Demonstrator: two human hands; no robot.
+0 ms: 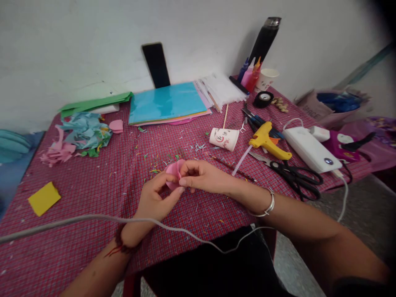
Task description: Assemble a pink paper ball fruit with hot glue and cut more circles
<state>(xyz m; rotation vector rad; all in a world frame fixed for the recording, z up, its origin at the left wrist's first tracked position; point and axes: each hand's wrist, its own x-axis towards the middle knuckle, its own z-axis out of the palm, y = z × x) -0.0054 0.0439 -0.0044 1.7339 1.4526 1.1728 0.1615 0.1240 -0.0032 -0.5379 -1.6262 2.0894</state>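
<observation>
Between my two hands is a folded piece of pink paper, its rounded edges standing up above the fingers. My left hand pinches its lower left side with thumb and fingertips. On the right side, my right hand grips the same paper, with its thumb tip close to the left thumb. The fingers partly hide the paper's lower part. Both hands are just above the red checked tablecloth, where small paper snippets lie scattered. A white cable crosses over my left wrist.
Scissors, a yellow glue gun, a tipped paper cup and a white power bank lie to the right. Paper scraps and a yellow paper square are left. Blue sheets lie behind, below a phone.
</observation>
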